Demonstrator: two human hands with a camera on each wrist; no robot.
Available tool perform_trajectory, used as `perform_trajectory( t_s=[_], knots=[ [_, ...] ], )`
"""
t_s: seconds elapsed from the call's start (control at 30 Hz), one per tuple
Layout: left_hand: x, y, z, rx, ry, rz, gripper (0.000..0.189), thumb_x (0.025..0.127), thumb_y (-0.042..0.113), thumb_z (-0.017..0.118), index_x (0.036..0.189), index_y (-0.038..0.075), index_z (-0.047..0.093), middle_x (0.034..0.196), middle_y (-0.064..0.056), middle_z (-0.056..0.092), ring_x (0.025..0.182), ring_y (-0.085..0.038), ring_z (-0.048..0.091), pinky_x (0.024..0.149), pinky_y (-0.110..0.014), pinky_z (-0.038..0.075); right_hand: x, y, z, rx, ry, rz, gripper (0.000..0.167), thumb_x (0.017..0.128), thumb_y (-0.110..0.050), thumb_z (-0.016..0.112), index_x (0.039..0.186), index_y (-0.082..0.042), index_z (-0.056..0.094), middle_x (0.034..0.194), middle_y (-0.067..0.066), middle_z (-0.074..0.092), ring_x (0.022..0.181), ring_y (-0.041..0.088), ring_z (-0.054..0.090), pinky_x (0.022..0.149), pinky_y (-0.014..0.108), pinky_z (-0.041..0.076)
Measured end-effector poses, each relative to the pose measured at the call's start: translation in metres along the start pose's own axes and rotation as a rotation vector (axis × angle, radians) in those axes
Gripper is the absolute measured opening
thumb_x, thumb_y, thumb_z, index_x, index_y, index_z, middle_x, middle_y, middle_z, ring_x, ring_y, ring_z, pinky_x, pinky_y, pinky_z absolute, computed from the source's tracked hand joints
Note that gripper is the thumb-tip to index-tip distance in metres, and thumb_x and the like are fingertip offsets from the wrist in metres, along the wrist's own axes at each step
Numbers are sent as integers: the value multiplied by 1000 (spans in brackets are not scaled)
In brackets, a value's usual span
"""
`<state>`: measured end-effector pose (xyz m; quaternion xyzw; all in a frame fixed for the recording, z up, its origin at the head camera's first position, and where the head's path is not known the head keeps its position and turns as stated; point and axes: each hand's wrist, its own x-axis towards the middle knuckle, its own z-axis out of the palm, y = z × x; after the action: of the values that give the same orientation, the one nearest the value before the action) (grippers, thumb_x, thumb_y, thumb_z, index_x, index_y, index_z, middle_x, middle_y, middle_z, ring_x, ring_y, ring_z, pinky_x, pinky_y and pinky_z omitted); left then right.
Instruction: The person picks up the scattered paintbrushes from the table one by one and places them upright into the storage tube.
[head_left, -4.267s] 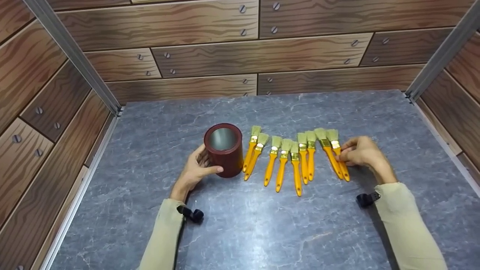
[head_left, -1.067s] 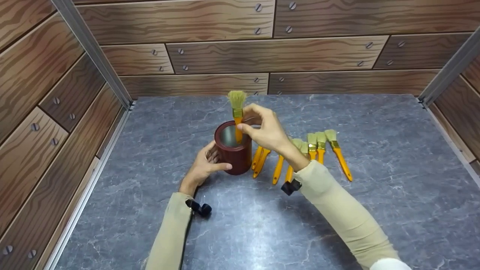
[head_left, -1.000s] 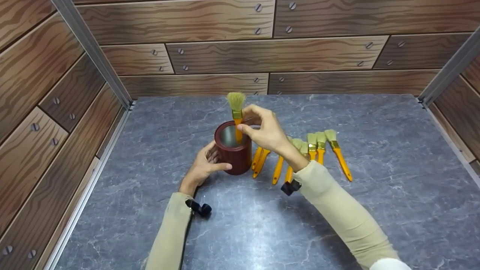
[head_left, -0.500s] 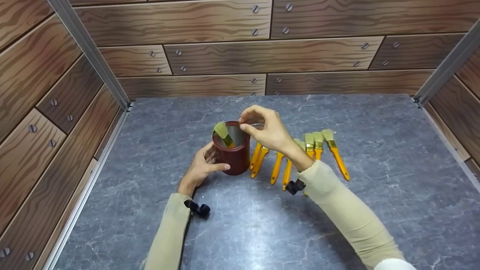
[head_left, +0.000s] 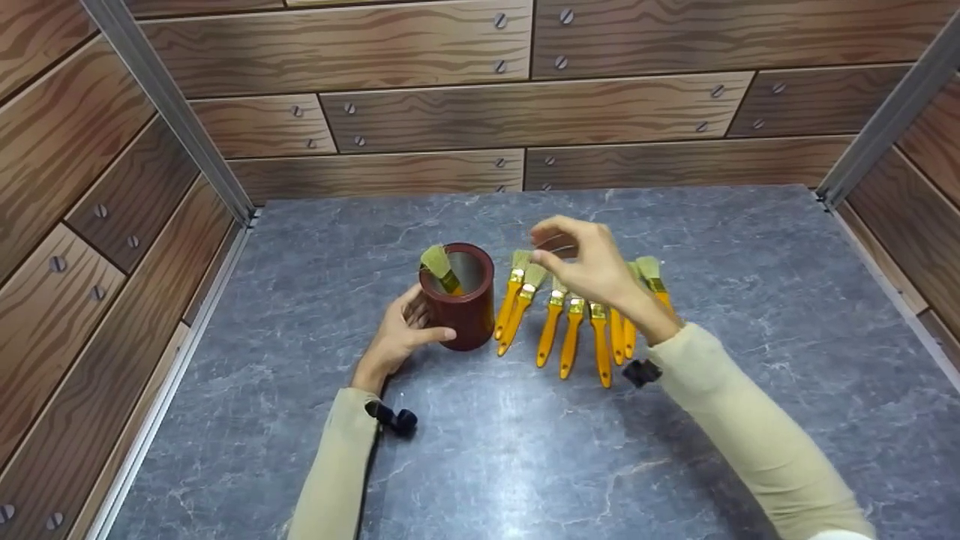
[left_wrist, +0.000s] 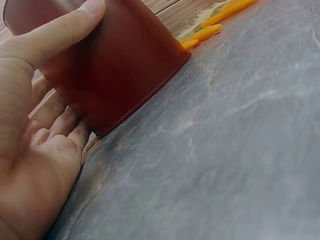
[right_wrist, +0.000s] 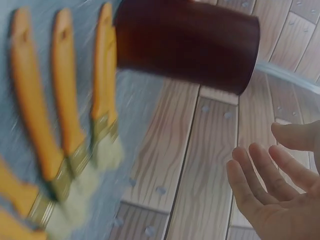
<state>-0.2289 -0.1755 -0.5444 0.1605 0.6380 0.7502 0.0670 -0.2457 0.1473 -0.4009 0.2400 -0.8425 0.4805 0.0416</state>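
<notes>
A dark red cylindrical cup (head_left: pixel 466 311) stands on the grey marbled tabletop (head_left: pixel 525 450). My left hand (head_left: pixel 405 334) grips it from the left, thumb across its front; the left wrist view shows the cup (left_wrist: pixel 120 65) against my left hand (left_wrist: pixel 45 115). One yellow-handled paintbrush (head_left: pixel 441 266) leans inside the cup, bristles up. Several more paintbrushes (head_left: pixel 570 330) lie in a row just right of the cup. My right hand (head_left: pixel 585 262) hovers above that row, fingers relaxed and holding nothing. In the right wrist view, my right hand (right_wrist: pixel 272 192) is spread, beside the cup (right_wrist: pixel 190 40) and blurred paintbrushes (right_wrist: pixel 62 105).
Wood-patterned panels (head_left: pixel 525 112) wall the table at the back and both sides, with metal posts (head_left: pixel 165 112) at the corners. Bare tabletop lies in front of the paintbrushes and to the far right. Small black wrist cameras (head_left: pixel 394 418) sit on both sleeves.
My right hand carried a paintbrush from the row's right end, lowered it into the cup, let go, and has moved right over the lying paintbrushes. My left hand kept gripping the cup.
</notes>
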Motion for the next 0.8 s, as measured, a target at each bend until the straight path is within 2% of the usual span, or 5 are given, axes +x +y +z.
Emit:
perform_trajectory(
  t_s=[0.23,0.37,0.53,0.8],
  knots=[
    [0,0,1,-14,7,-8,101,77,2,96,163,6,42,161,-14,53,153,-27,47,128,-34,39,-13,26,-29,-101,2,37,28,98,-3,75,125,4,71,121,24,75,106,36,75,96,50,65],
    [1,1,0,-19,-2,-7,98,79,-2,93,162,7,43,161,-14,53,153,-26,48,128,-35,39,-21,41,-46,-168,-2,45,28,99,-4,75,125,5,71,119,26,75,105,40,75,95,54,64],
    [1,2,0,-13,4,-4,98,79,-3,93,163,9,43,161,-13,54,152,-26,48,128,-36,40,-32,58,-66,-249,-30,97,31,99,-8,76,127,4,70,121,26,73,105,42,75,93,56,65],
    [1,1,0,1,-2,-31,102,79,1,94,165,11,39,164,-12,49,156,-26,43,131,-35,35,-47,83,-82,-335,-58,131,31,98,-8,76,124,7,71,114,27,74,100,43,76,86,56,66]
  ],
)
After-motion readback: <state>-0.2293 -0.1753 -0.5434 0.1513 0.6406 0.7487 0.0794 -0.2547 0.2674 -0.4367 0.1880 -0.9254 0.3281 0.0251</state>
